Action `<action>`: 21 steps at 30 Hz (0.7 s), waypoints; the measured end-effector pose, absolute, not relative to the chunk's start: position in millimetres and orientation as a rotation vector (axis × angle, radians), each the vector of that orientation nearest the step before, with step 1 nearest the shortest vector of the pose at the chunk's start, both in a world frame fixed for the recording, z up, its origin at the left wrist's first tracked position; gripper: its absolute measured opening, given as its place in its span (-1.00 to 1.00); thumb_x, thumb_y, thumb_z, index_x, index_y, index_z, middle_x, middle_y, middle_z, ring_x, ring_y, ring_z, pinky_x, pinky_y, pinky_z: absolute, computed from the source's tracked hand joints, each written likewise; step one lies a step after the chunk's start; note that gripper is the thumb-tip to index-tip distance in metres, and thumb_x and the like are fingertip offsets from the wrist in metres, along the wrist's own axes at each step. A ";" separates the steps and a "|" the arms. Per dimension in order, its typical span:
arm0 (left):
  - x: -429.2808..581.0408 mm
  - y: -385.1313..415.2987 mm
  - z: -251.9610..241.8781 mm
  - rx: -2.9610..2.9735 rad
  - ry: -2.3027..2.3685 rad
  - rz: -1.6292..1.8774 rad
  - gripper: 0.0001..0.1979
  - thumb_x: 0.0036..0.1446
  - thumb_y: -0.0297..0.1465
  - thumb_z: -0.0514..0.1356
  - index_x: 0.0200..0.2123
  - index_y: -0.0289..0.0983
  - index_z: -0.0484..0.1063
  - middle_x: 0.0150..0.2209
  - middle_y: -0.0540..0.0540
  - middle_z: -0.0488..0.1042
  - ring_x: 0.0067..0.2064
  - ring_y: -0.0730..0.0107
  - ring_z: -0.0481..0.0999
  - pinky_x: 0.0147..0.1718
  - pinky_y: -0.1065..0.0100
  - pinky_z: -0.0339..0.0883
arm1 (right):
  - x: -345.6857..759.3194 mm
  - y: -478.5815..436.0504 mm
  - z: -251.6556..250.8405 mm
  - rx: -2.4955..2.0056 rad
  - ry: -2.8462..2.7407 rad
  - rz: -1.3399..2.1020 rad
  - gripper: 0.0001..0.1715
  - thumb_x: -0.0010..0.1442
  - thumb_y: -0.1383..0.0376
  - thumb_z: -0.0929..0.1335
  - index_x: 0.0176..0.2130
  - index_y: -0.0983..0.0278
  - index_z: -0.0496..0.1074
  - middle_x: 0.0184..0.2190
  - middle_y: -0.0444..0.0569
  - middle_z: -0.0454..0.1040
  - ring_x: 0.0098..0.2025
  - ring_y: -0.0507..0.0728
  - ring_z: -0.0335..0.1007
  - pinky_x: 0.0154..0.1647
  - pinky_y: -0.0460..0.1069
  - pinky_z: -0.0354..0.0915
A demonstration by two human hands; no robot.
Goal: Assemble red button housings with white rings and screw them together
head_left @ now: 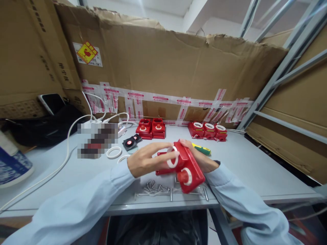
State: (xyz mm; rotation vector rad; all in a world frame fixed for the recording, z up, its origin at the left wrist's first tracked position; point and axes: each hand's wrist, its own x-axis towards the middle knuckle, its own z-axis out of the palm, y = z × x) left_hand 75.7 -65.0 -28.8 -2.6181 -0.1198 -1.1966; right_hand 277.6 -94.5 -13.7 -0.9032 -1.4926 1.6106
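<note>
The right hand (201, 160) has its grip closed around a red housing (190, 170), tilted above the desk (255, 170). The left hand (148, 160) reaches across, fingertips pinching a white ring (171, 158) at the housing. Loose screws (155, 187) lie just beneath.

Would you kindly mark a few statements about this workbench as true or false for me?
1. Both hands hold a red housing. True: the left hand and the right hand grip it.
2. The screws lie in a bowl. False: they lie loose on the table.
3. A white ring lies on the table left of the hands. True.
4. The screwdriver is in the left hand. False: it lies on the table behind the right hand.
5. Three red parts with white rings stand by the cardboard wall. True.
</note>
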 end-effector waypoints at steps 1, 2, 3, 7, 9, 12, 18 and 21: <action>75.0 -62.6 -30.5 -2.699 -0.181 -1.233 -0.57 0.22 -0.37 0.07 0.14 -0.22 0.11 0.00 -0.24 0.32 0.02 0.25 0.38 -0.07 0.21 0.40 | 278.1 -92.7 -14.9 -0.880 -1.439 1.634 -0.43 0.14 -0.11 0.18 -0.34 0.32 0.38 -0.52 -0.04 0.46 -0.51 0.05 0.39 -0.44 -0.04 0.33; 74.4 -61.0 -31.8 -2.781 -0.237 -1.263 -0.54 0.22 -0.37 0.06 0.17 -0.23 0.06 0.03 -0.25 0.29 0.06 0.24 0.34 -0.03 0.18 0.37 | 278.6 -91.0 -16.4 -0.865 -1.396 1.647 -0.46 0.13 -0.09 0.21 -0.34 0.32 0.37 -0.53 -0.05 0.46 -0.50 0.05 0.39 -0.43 -0.05 0.32; 73.9 -60.0 -32.6 -2.850 -0.283 -1.289 -0.52 0.23 -0.35 0.05 0.19 -0.24 0.03 0.05 -0.27 0.27 0.08 0.22 0.32 0.00 0.16 0.33 | 279.0 -89.4 -17.8 -0.858 -1.377 1.630 -0.50 0.12 -0.07 0.23 -0.34 0.32 0.37 -0.54 -0.07 0.46 -0.50 0.04 0.39 -0.42 -0.05 0.32; 73.6 -61.1 -32.3 -2.975 -0.401 -1.385 -0.51 0.17 -0.28 0.12 0.14 -0.25 0.13 -0.01 -0.24 0.29 0.04 0.21 0.31 0.01 0.14 0.29 | 279.2 -87.0 -22.2 -0.872 -1.393 1.547 -0.57 0.08 -0.03 0.31 -0.33 0.30 0.31 -0.56 -0.15 0.42 -0.53 0.02 0.38 -0.47 -0.07 0.32; 74.1 -62.2 -31.7 -2.983 -0.424 -1.433 -0.53 0.14 -0.29 0.16 0.11 -0.24 0.18 -0.04 -0.22 0.31 0.02 0.21 0.33 -0.02 0.15 0.30 | 278.9 -87.3 -23.6 -0.881 -1.404 1.526 -0.58 0.07 -0.01 0.33 -0.32 0.30 0.29 -0.54 -0.16 0.41 -0.53 0.00 0.38 -0.49 -0.10 0.31; 74.5 -62.9 -31.4 -3.017 -0.409 -1.517 -0.55 0.12 -0.29 0.18 0.07 -0.25 0.24 -0.05 -0.22 0.33 0.00 0.21 0.34 -0.04 0.16 0.30 | 278.8 -88.1 -25.1 -0.878 -1.444 1.487 -0.60 0.09 0.01 0.32 -0.30 0.30 0.28 -0.50 -0.15 0.41 -0.50 -0.01 0.37 -0.49 -0.12 0.29; 72.8 -65.0 -31.0 -3.056 -0.374 -1.608 -0.54 0.07 -0.26 0.22 0.04 -0.25 0.31 -0.07 -0.23 0.37 -0.04 0.20 0.39 -0.06 0.16 0.30 | 279.3 -91.0 -26.3 -0.871 -1.505 1.470 -0.56 0.09 -0.03 0.30 -0.31 0.30 0.27 -0.55 -0.19 0.34 -0.60 -0.05 0.27 -0.61 -0.15 0.20; 71.9 -66.5 -31.2 -3.049 -0.340 -1.581 -0.53 0.07 -0.26 0.23 0.05 -0.24 0.31 -0.06 -0.23 0.37 -0.04 0.19 0.39 -0.06 0.16 0.31 | 280.2 -91.5 -27.2 -0.859 -1.513 1.467 -0.56 0.08 -0.04 0.30 -0.36 0.30 0.27 -0.57 -0.20 0.32 -0.60 -0.06 0.25 -0.60 -0.15 0.18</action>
